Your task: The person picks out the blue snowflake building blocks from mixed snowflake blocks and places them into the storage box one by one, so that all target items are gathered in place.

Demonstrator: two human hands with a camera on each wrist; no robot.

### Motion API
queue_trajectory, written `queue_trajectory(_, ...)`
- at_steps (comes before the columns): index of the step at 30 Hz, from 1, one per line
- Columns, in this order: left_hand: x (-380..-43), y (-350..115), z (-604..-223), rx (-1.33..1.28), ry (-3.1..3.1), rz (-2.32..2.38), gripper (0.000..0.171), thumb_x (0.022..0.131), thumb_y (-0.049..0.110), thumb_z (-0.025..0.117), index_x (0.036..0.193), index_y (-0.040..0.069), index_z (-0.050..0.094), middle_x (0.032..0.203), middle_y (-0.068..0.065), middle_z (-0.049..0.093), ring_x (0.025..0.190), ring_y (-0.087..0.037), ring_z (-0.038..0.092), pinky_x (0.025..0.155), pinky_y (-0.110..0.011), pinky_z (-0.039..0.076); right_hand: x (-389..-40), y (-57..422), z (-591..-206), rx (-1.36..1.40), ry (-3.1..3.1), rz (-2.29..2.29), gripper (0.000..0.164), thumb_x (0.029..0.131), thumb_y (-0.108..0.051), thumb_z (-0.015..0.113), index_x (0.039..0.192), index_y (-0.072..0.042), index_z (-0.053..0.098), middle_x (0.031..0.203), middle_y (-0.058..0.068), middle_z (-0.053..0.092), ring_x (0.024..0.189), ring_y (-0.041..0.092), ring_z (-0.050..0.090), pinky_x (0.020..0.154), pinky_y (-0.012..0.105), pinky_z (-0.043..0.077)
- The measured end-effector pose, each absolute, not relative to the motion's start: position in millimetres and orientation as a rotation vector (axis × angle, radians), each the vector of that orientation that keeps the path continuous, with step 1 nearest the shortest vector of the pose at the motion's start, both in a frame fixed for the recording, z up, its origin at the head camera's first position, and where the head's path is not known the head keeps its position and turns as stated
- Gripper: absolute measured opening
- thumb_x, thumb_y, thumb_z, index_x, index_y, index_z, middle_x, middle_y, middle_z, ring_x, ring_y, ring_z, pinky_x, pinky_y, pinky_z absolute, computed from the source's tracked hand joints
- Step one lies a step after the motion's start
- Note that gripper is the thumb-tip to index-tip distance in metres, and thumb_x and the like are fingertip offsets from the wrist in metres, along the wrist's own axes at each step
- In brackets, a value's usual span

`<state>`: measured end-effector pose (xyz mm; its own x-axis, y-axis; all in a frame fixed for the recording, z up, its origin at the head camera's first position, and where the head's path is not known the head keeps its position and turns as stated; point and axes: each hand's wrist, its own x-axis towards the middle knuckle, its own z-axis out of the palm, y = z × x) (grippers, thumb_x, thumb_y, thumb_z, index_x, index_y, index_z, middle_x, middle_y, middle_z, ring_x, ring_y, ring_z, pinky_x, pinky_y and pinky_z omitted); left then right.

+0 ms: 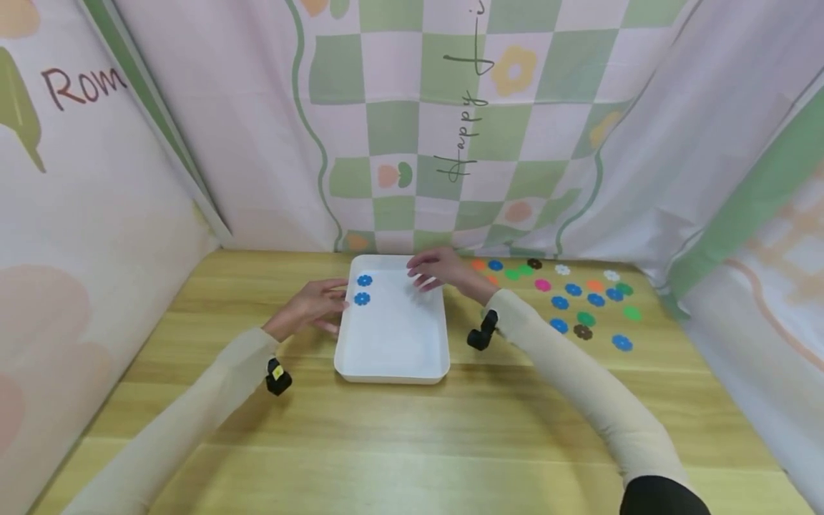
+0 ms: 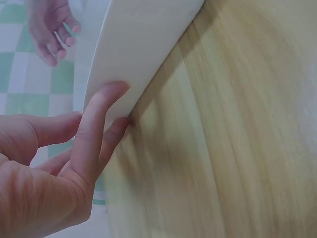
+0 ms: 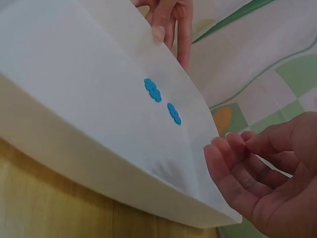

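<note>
A white rectangular tray [image 1: 394, 343] lies on the table. Two blue flower-shaped discs are inside it near the far left corner: one farther back [image 1: 365, 280], the other just in front [image 1: 362, 299]. My left hand [image 1: 315, 306] is at the tray's left side; in the left wrist view its fingertips touch the outer wall and rim. Above the tray's far right part hovers my right hand [image 1: 440, 268]. Its fingers are loosely bent, and I see nothing between them in the right wrist view [image 3: 267, 173]. A faint shadow of it falls on the tray floor.
Right of the tray, several loose flower-shaped discs are scattered on the table [image 1: 399, 443]: blue [image 1: 621, 342], green [image 1: 586, 319], brown [image 1: 582, 332], pink [image 1: 543, 285], orange [image 1: 595, 285] and white [image 1: 611, 275]. A patterned curtain [image 1: 393, 129] hangs behind the table.
</note>
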<state>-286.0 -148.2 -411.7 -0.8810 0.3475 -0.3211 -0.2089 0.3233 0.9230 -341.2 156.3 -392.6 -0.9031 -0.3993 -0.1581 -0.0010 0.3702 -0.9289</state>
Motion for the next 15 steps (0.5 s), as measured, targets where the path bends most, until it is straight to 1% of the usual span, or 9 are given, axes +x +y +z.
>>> queue_trajectory(2, -285.3, -147.3, -410.9, 0.119, 2.135, 1.582, 0.065, 0.106, 0.006, 0.057, 0.165, 0.004, 0.028, 0.164, -0.026, 0.037, 0.136, -0.045, 0.056, 0.075, -0.036, 0.069, -341.8, 164.3, -393.2, -0.34, 2.288, -1.568, 0.031, 0.109, -0.005, 0.054, 0.134, 0.011, 0.061, 0.131, 0.034, 0.064, 0.106, 0.036, 0.073, 0.091, 0.043, 0.067)
queue_trajectory(4, -284.7, -146.7, -410.2, 0.127, 2.138, 1.583, 0.065, 0.106, 0.005, 0.058, 0.164, 0.003, 0.028, 0.164, -0.026, 0.037, 0.136, -0.046, 0.056, 0.075, -0.036, 0.069, -343.0, 174.6, -395.1, -0.33, 2.289, -1.605, 0.032, 0.108, -0.006, 0.055, 0.135, 0.011, 0.06, 0.133, 0.036, 0.062, 0.104, 0.035, 0.073, 0.091, 0.044, 0.067)
queue_trajectory(6, -284.5, -147.1, -410.3, 0.148, 2.133, 1.593, 0.065, 0.106, 0.004, 0.057, 0.164, 0.002, 0.028, 0.164, -0.027, 0.036, 0.136, -0.046, 0.055, 0.077, -0.038, 0.069, -342.6, 185.3, -395.5, -0.313, 2.296, -1.649, 0.033, 0.109, -0.007, 0.054, 0.135, 0.011, 0.059, 0.135, 0.037, 0.06, 0.103, 0.033, 0.072, 0.093, 0.047, 0.066)
queue_trajectory(9, -284.8, -147.5, -411.5, 0.178, 2.115, 1.615, 0.065, 0.106, 0.004, 0.056, 0.164, 0.001, 0.027, 0.163, -0.028, 0.037, 0.136, -0.048, 0.055, 0.079, -0.04, 0.069, -341.8, 202.7, -395.6, -0.274, 2.322, -1.723, 0.033, 0.109, -0.007, 0.054, 0.136, 0.011, 0.058, 0.132, 0.034, 0.061, 0.1, 0.029, 0.072, 0.096, 0.052, 0.064)
queue_trajectory(11, -284.7, -147.7, -412.2, 0.183, 2.11, 1.62, 0.065, 0.107, 0.004, 0.056, 0.164, 0.001, 0.027, 0.163, -0.029, 0.037, 0.136, -0.048, 0.055, 0.08, -0.041, 0.069, -341.4, 213.4, -395.6, -0.256, 2.334, -1.773, 0.034, 0.109, -0.005, 0.052, 0.138, 0.014, 0.056, 0.119, 0.023, 0.07, 0.095, 0.023, 0.074, 0.096, 0.051, 0.064)
queue_trajectory(12, -284.6, -147.8, -412.4, 0.18, 2.112, 1.621, 0.065, 0.107, 0.003, 0.056, 0.164, 0.001, 0.027, 0.163, -0.029, 0.037, 0.136, -0.048, 0.055, 0.079, -0.04, 0.069, -341.9, 218.7, -396.1, -0.245, 2.335, -1.796, 0.035, 0.109, -0.005, 0.051, 0.138, 0.015, 0.055, 0.112, 0.016, 0.073, 0.093, 0.021, 0.074, 0.096, 0.051, 0.064)
queue_trajectory(15, -284.1, -148.8, -411.8, 0.173, 2.116, 1.618, 0.065, 0.107, 0.003, 0.056, 0.164, 0.001, 0.027, 0.163, -0.029, 0.038, 0.136, -0.048, 0.055, 0.078, -0.039, 0.069, -343.8, 233.8, -398.0, -0.225, 2.332, -1.856, 0.037, 0.109, -0.002, 0.05, 0.139, 0.02, 0.049, 0.093, -0.004, 0.074, 0.085, 0.014, 0.075, 0.092, 0.046, 0.066)
